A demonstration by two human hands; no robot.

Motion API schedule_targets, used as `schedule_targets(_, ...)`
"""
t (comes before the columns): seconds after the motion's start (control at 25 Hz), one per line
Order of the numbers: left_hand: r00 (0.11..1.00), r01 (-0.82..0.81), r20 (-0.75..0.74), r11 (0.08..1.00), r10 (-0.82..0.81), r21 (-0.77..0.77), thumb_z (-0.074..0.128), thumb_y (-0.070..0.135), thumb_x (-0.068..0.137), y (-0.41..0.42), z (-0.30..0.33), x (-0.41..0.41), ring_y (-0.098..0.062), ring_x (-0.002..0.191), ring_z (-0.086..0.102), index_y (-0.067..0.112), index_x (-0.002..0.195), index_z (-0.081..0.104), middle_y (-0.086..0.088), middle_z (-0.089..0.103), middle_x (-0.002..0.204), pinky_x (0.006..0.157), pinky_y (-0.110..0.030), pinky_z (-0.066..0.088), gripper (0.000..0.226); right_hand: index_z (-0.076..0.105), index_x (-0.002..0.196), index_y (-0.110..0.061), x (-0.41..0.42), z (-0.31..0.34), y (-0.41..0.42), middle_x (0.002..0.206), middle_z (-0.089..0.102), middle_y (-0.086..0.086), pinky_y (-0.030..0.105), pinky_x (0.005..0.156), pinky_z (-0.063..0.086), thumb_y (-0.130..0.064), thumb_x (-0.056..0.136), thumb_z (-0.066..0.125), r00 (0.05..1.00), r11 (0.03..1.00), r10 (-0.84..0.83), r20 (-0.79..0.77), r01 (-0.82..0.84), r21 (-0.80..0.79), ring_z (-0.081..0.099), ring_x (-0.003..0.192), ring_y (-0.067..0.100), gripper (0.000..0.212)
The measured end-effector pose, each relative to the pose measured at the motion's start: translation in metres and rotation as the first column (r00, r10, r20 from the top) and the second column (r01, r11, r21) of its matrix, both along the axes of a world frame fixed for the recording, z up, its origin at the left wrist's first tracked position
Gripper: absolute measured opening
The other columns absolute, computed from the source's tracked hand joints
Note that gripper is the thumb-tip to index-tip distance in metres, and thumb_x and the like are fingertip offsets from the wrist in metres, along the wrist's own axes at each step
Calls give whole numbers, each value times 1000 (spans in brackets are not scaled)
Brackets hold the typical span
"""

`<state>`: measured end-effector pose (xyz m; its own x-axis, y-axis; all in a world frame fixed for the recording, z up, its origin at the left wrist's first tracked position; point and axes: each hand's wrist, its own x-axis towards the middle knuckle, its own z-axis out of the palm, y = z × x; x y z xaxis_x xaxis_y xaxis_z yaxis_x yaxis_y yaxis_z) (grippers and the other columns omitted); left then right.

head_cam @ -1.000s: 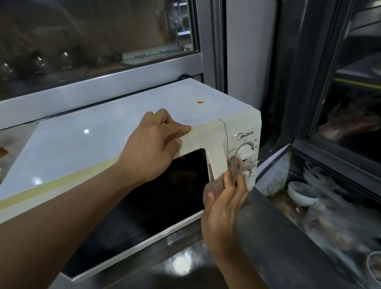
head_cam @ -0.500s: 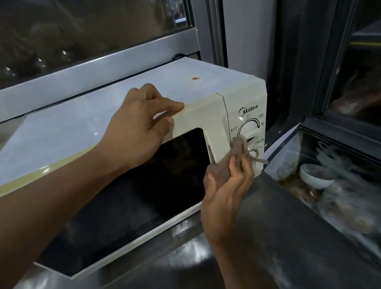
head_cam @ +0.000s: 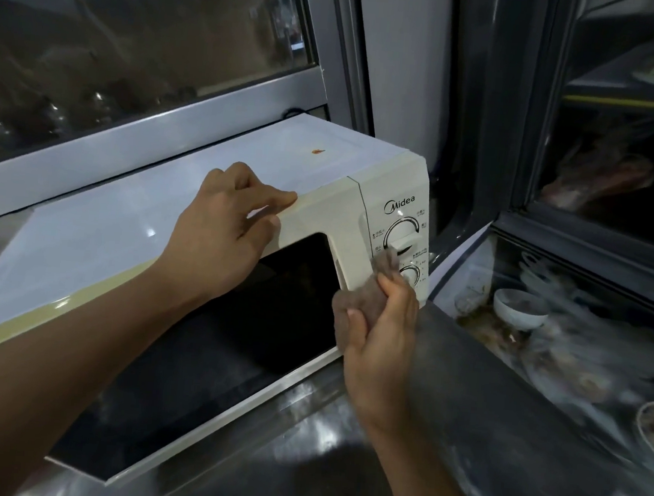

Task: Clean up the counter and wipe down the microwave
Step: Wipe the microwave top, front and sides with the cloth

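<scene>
A glass window (head_cam: 137,56) ran behind the white microwave (head_cam: 162,227), which sat on a shiny steel tabletop (head_cam: 301,461). The left hand (head_cam: 216,239) rested on its top front edge, fingers loosely curled. The right hand (head_cam: 383,330) held a brown cloth (head_cam: 369,286), fingers wrapped around it, against the control panel. A white bowl (head_cam: 520,308) sat inside a glass case at right.

This looks like a working food-service kitchen. A microwave (head_cam: 210,215) sits on a steel counter (head_cam: 301,461) at six o'clock. At three o'clock a glass-fronted chiller (head_cam: 615,192) shows what may be wrapped meat, and below it a white bowl (head_cam: 518,308) stands among blurred dishes. A glass display window (head_cam: 138,45) spans eleven o'clock.
</scene>
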<state>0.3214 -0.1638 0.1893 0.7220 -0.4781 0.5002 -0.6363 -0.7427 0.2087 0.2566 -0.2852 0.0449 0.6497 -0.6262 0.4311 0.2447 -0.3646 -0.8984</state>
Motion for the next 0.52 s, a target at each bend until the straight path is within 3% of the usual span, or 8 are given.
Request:
schedule_targets(0.12, 1000, 11, 12, 1000, -11, -1, 52, 10, 92, -1, -1, 1, -14, 100, 42, 20, 123, 62, 1, 49, 99, 79, -27, 35, 35, 48, 128, -5, 8, 29, -7, 140, 47, 8, 26, 113, 29, -2, 86, 58, 998, 999, 7, 64, -4, -43, 39, 134, 19, 43)
schedule_targets(0.28, 999, 19, 27, 1000, -19, -6, 52, 12, 92, 1, -3, 3, -10, 97, 40, 21, 122, 63, 4, 48, 98, 77, -26, 35, 34, 42, 138, -6, -7, 16, -2, 151, 34, 1, 22, 116, 23, 4, 91, 46, 991, 994, 107, 85, -109, 20, 27, 142, 14, 48)
schedule_targets(0.4, 999, 30, 23, 1000, -30, 4, 46, 21, 88, 1, -2, 3, -11, 97, 40, 22, 122, 63, 6, 46, 96, 76, -27, 36, 38, 43, 138, -7, -3, 26, -3, 150, 34, -1, 23, 116, 24, 5, 91, 47, 996, 998, 67, 58, -68, 16, 27, 142, 12, 49)
schedule_targets(0.52, 1000, 10, 7, 1000, -10, 10, 50, 17, 91, 1, -1, 4, -10, 96, 39, 22, 123, 62, 6, 45, 97, 74, -28, 36, 35, 45, 137, -6, 12, 60, 8, 148, 32, 5, -1, 107, 12, 4, 89, 49, 999, 1000, -7, 43, 8, -30, 26, 141, 16, 49)
